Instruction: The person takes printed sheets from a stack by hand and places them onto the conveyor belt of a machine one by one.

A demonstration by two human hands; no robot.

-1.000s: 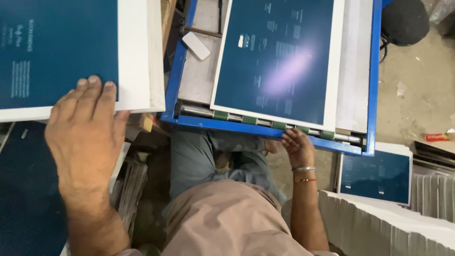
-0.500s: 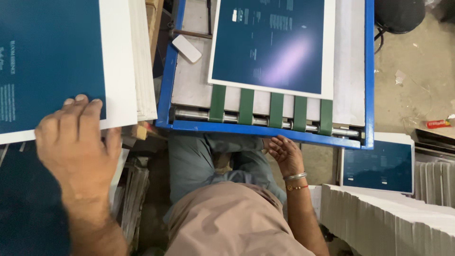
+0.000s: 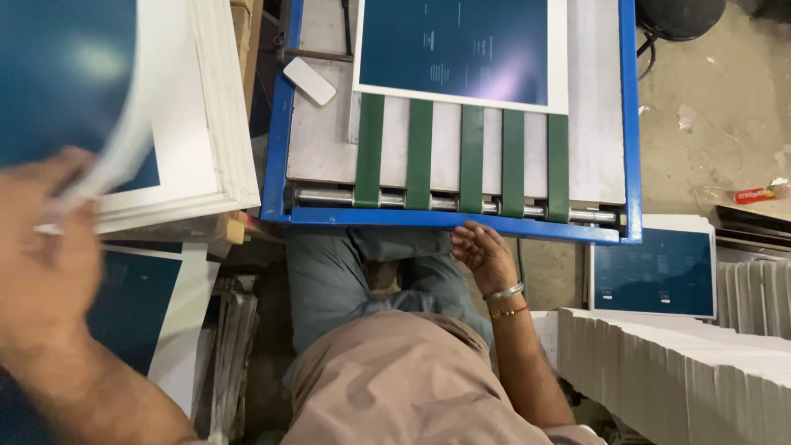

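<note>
At nine o'clock, left hand point(image 3: 45, 247) blurring, pinching top sheet point(image 3: 74, 99) off stack point(image 3: 214, 140), risking creasing or dragging others. Right hand point(image 3: 486, 255) resting open, empty, nearing rollers point(image 3: 445, 199) at six o'clock, risking pinching.

- The top sheet point(image 3: 99, 99) is dark blue with a white edge. It is curled up off the stack point(image 3: 210, 148) at the left, and it looks blurry. The left hand point(image 3: 41, 247) grips it at its near edge.
- The stack is a thick pile of the same blue and white sheets, lying flat just beside the blue frame.
- Another blue sheet point(image 3: 457, 49) with a white edge lies flat on the green belts point(image 3: 461, 148), at their far end. The right hand point(image 3: 486, 255) rests by the blue frame point(image 3: 461, 221), fingers loose.
</note>
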